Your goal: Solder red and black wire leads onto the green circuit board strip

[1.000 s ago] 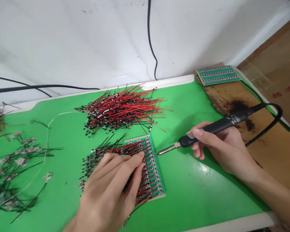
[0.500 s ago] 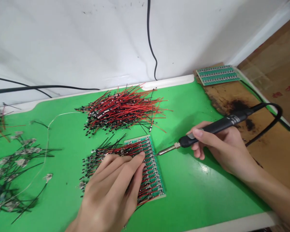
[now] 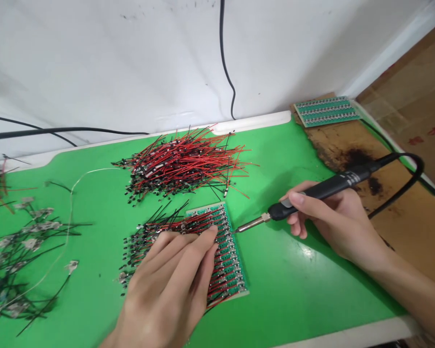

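Just above L hand (image 3: 166,285) on PCB (image 3: 229,263), red/blk wire pile (image 3: 183,166) sits

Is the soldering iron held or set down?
Held: the right hand grips the soldering iron's black handle between thumb and fingers, clear of the bench.

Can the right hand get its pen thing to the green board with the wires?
Probably yes: the right hand holds a soldering iron with its tip just beside the board's edge, and only bare green mat lies between.
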Tool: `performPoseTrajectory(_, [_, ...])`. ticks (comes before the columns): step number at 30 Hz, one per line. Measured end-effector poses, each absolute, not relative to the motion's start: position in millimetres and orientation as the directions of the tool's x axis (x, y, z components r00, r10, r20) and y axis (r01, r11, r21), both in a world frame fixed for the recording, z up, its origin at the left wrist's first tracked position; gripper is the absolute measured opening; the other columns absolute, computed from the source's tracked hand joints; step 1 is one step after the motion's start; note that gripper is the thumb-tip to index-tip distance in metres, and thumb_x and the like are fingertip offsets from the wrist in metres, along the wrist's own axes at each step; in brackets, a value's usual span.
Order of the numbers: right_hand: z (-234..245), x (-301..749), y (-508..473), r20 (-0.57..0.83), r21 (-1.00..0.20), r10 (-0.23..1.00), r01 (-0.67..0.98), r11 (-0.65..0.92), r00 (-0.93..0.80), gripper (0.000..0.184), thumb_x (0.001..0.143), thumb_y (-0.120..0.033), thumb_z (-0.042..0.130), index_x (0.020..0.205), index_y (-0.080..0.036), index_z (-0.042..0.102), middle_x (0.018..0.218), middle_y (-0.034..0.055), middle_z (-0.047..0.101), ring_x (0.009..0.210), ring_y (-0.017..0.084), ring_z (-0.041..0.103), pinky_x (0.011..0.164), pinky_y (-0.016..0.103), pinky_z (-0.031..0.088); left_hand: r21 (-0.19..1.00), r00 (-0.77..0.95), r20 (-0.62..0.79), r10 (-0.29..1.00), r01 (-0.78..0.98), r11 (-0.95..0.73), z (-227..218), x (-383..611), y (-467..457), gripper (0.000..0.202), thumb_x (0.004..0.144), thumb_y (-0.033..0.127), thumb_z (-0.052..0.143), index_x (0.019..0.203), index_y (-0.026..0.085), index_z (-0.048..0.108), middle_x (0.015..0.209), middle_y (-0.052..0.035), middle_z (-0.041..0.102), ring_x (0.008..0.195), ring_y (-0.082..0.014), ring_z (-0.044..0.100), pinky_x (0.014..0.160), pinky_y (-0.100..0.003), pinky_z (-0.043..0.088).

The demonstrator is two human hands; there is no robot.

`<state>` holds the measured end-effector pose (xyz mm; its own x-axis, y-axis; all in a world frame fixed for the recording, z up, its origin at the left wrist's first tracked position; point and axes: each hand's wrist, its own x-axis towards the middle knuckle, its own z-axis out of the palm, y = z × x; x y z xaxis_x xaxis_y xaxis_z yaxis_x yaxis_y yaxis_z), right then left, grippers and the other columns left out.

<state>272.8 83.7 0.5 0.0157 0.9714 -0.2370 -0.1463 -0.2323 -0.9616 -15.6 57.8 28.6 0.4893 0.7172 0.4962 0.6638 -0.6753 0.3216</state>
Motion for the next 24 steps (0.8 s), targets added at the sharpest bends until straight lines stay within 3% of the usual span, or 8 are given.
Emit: performPoseTrajectory(24, [2.6, 275.6, 83.2, -0.242, -0.960, 0.970, -0.142, -0.240, 0.000, 0.031, 0.085, -0.050, 0.097, 0.081, -0.020, 0.087, 0.063, 0.0041, 0.075, 0.048, 0.018, 0.072, 0.041, 0.022, 0.059, 0.323, 0.472, 0.511, 0.718, 0.669, -0.670, 29.1, -16.3, 59.0, 0.026, 0.100, 0.000, 0.071, 0.123, 0.011, 0.070, 0.097, 0.0017, 0.082, 0.078, -0.0080, 0.074, 0.095, -0.029, 0.056])
